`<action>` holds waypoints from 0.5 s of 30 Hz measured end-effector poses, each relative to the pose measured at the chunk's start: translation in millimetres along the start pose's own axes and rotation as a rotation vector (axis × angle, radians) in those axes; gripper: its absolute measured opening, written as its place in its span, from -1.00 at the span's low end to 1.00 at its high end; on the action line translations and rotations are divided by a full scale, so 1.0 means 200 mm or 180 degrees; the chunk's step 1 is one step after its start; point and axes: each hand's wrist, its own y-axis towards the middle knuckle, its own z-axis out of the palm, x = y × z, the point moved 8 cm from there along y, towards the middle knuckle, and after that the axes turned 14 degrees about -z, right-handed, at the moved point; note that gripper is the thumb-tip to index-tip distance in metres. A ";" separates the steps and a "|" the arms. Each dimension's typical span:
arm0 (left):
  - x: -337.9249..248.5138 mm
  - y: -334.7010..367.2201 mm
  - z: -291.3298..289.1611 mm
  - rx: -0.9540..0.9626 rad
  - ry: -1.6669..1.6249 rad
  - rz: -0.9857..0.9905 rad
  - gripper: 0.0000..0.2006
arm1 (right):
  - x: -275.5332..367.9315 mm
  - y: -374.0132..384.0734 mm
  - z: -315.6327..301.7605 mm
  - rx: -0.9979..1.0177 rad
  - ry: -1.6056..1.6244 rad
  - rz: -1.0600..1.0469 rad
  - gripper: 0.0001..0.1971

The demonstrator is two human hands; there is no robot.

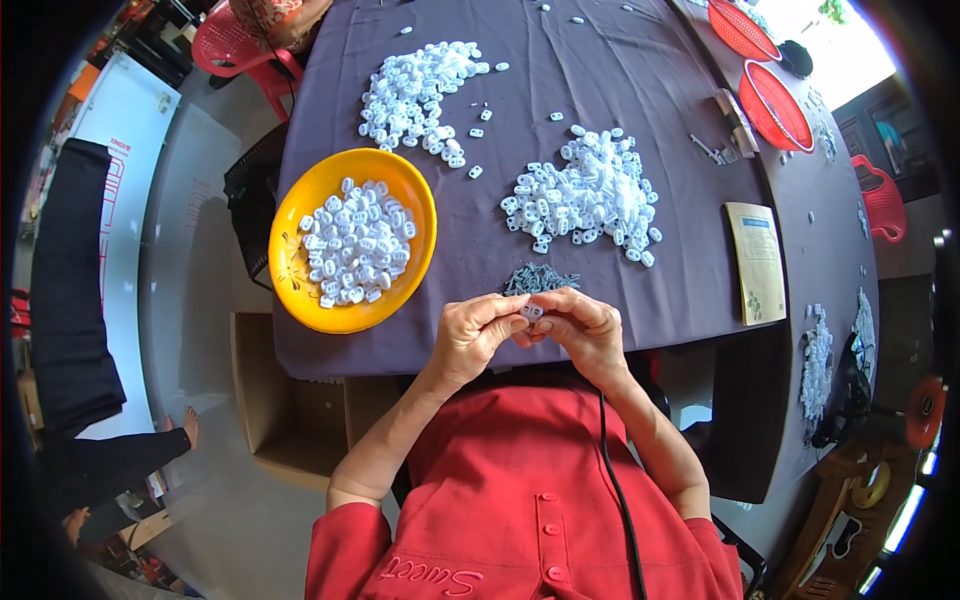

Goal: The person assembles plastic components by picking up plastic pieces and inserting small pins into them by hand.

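Note:
Close to the table's near edge, my left hand [470, 335] and my right hand [587, 333] meet, fingertips pinched around one small white oval plastic piece with two holes [532, 312]. Both hands are closed on it, and the fingers cover its edges. Just beyond them lies a little heap of grey pins or screws [541, 279], too small to tell which. Farther off is a pile of similar white pieces [590, 190]. To the left, a yellow bowl [421, 240] holds many more of them.
Another white pile [415, 95] lies at the far left of the dark tablecloth [690, 60], with loose pieces around. A paper booklet [757, 262] lies at the right, red baskets [775, 110] beyond. An open cardboard box [290, 400] stands below the left edge. A person sits at far left.

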 end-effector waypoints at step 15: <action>0.00 0.00 0.02 0.0014 0.0454 0.0263 -0.82 | -0.10 -0.05 -0.03 -0.0577 0.0651 0.0950 -0.91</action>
